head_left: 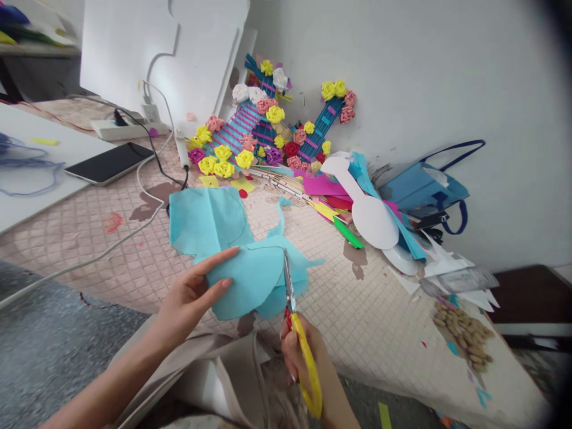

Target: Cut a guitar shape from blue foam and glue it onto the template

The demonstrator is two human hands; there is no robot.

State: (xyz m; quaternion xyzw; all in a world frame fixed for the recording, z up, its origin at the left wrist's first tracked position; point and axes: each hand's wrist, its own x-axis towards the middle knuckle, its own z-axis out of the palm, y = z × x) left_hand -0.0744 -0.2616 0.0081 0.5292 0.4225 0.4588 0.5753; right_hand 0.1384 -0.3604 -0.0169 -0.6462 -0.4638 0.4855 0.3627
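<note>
My left hand [193, 293] pinches the near edge of a light blue paper sheet [210, 221], thumb under and fingers on top, lifting it off the patterned table [370, 310]. My right hand [298, 351] is closed in the yellow handles of scissors [298, 325]. The metal blades point away from me and cut into the blue paper along a thin drawn line.
Paper-flower craft pieces [250, 128] lean on the wall behind. Coloured paper scraps and a white spoon-shaped cutout [369, 211] lie to the right, with a blue bag [424, 187] and peanuts [465, 336]. A phone [109, 162], cables and a power strip [127, 126] sit at the left.
</note>
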